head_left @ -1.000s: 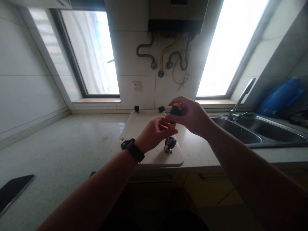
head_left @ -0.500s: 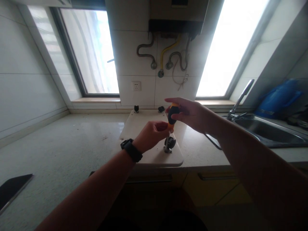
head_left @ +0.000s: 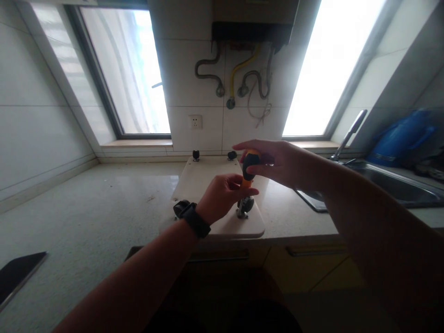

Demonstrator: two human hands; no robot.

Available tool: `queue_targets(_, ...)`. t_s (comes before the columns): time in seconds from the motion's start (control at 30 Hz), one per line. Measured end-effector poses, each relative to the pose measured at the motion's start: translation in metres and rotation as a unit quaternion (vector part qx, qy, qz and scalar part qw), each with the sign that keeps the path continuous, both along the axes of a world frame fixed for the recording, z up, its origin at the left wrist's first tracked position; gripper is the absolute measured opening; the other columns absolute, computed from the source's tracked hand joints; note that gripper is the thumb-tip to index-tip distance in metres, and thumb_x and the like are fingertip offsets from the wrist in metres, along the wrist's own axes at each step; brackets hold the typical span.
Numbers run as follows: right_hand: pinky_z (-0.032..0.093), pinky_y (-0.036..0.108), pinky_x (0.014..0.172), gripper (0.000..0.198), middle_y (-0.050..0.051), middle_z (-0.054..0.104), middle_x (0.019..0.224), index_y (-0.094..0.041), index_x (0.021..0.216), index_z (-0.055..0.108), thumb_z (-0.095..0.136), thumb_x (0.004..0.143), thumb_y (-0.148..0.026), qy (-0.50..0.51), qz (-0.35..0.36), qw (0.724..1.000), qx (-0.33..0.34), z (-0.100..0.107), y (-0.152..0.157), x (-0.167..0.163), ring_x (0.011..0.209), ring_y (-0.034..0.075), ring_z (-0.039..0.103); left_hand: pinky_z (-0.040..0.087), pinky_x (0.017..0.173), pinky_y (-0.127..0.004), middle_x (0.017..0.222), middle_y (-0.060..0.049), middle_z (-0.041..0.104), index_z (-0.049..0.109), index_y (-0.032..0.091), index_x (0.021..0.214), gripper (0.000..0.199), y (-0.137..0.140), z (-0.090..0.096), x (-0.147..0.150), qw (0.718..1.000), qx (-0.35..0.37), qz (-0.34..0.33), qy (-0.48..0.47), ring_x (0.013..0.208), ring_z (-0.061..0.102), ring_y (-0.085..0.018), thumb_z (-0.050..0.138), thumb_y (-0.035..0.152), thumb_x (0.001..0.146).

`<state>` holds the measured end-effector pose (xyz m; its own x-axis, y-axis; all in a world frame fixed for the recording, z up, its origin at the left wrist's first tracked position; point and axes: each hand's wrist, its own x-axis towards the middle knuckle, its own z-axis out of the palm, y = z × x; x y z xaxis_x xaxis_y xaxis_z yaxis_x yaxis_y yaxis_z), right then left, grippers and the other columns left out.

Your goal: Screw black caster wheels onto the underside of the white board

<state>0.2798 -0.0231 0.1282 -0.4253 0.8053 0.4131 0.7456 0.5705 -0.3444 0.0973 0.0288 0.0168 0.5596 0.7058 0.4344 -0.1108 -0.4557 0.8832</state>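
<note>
Both my hands are on an upright screwdriver [head_left: 250,165] with an orange and black handle. My right hand [head_left: 268,159] wraps the upper handle, its index finger stretched over the top. Lower down, my left hand [head_left: 225,194] pinches the orange neck of the handle. The shaft points down at the metal plate of a black caster [head_left: 247,204] at the near right corner of a white board [head_left: 201,178]. The tip and any screw are too small to make out. Other casters sit at the far left [head_left: 196,155], far right [head_left: 232,156] and near left [head_left: 181,208] corners.
The board lies on a speckled countertop [head_left: 114,203]. A metal sink [head_left: 391,185] with a faucet [head_left: 348,134] is to the right, a blue container [head_left: 402,138] behind it. A dark flat object [head_left: 21,275] lies at the left. Drawers with handles [head_left: 315,250] are below the counter edge.
My right hand has turned slightly about the screwdriver handle. My left fingers have shifted, one now reaching right past the neck. The near left caster shows more beside my wrist.
</note>
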Motion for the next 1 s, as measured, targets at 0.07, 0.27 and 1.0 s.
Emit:
queue_targets(0.07, 0.054, 0.036, 0.082, 0.051, 0.003, 0.073, 0.117, -0.034, 0.140, 0.063, 0.067, 0.089, -0.034, -0.011, 0.023, 1.000, -0.004, 0.003, 0.001, 0.004, 0.099, 0.022, 0.069, 0.055, 0.079, -0.037, 0.094, -0.007, 0.076, 0.077, 0.016, 0.100, 0.038, -0.001, -0.001, 0.003, 1.000, 0.004, 0.005, -0.006, 0.080, 0.068, -0.017, 0.084, 0.047, 0.079)
queue_targets(0.27, 0.055, 0.035, 0.078, 0.050, 0.003, 0.072, 0.115, -0.033, 0.140, 0.061, 0.065, 0.090, -0.034, -0.005, 0.040, 0.999, -0.030, 0.001, 0.006, 0.003, 0.091, 0.020, 0.069, 0.055, 0.071, -0.034, 0.084, -0.006, 0.075, 0.074, 0.016, 0.098, 0.044, -0.002, -0.004, 0.010, 0.998, 0.003, 0.058, -0.008, 0.074, 0.067, -0.017, 0.088, 0.050, 0.073)
queue_targets(1.0, 0.058, 0.040, 0.085, 0.044, 0.003, 0.075, 0.110, -0.031, 0.133, 0.063, 0.066, 0.089, -0.038, 0.103, 0.037, 0.992, -0.066, -0.011, 0.020, 0.002, 0.098, 0.023, 0.071, 0.054, 0.085, -0.038, 0.095, -0.006, 0.075, 0.077, 0.018, 0.099, 0.024, 0.010, 0.004, 0.001, 1.000, 0.025, -0.004, 0.002, 0.084, 0.067, -0.017, 0.072, 0.040, 0.090)
